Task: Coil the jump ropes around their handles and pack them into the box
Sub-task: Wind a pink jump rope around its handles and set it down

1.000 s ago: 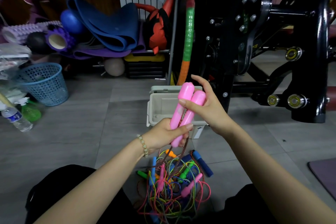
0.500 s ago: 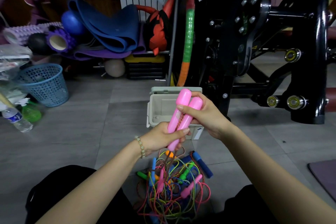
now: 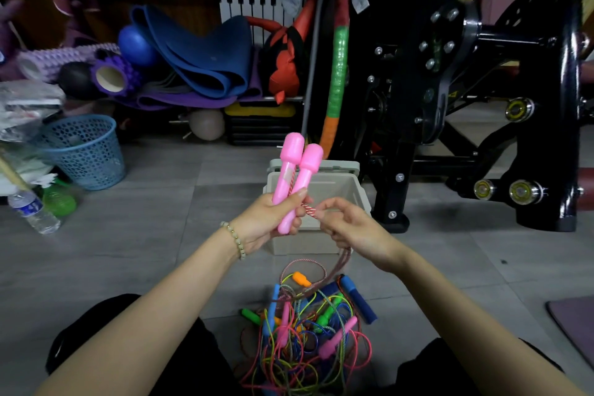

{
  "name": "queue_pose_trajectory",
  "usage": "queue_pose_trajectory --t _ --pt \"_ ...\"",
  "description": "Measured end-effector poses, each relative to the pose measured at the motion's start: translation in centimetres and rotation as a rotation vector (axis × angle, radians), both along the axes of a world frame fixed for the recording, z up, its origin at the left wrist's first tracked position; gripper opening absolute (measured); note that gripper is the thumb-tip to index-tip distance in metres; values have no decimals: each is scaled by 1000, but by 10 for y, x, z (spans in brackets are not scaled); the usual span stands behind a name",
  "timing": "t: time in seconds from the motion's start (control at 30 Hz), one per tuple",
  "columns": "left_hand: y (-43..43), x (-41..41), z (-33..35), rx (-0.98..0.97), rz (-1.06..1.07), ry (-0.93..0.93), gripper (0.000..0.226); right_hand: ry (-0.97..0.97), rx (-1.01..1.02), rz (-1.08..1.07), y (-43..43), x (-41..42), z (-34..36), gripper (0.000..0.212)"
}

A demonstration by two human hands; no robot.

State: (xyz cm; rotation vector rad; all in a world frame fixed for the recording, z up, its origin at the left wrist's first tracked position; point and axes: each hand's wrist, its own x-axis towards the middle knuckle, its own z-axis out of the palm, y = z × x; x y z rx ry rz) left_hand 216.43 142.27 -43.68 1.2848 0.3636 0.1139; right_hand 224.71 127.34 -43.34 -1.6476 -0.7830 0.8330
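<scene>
- Head view: left hand (image 3: 265, 222) wraps both pink handles (image 3: 298, 167) low on their shafts and holds them upright, side by side.
- Right hand (image 3: 352, 228) has dropped off the handle tops and now pinches the striped rope (image 3: 309, 210) at 3 o'clock of the handles.
- Judged: handles paired, first wrap about to start.
- Box (image 3: 340, 167) at 12 o'clock behind the hands, open. The hands block its inside, so contents can't be told.
- Rope pile (image 3: 305, 334) at 6 o'clock. The held rope's slack runs into the tangle and can't be traced.
</scene>
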Motion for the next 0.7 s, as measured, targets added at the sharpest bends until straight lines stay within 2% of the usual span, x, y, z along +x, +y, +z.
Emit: queue_pose_trajectory --t 0.07,0.17,0.23,0.27,0.33,0.43,0.5,0.6,0.63,0.7 --pt "2 3 3 35 25 -1 20 -383 -78 16 -1 3 5 17" --pt "5 10 12 78 59 6 20 -1124 -269 -11 4 9 18 19" --pt "11 13 22 79 81 25 20 -1616 -248 -94 5 16 27 20" --pt "15 14 27 71 81 41 20 -1743 -211 -98 4 19 31 23" --pt "24 12 33 73 31 79 21 -1829 -113 -85 2 27 41 31" --pt "26 8 39 179 -153 137 22 -1822 -63 -50 0 32 60 39" --pt "24 7 45 255 -281 184 24 -1738 -77 -60 0 33 75 42" --pt "22 9 56 342 -414 243 27 -1470 -148 -64 -2 31 88 38" --pt "20 10 59 393 -466 256 27 -1436 -129 -60 -2 29 90 38" --pt "14 12 67 532 -569 286 26 -1493 -88 -15 0 24 93 38"
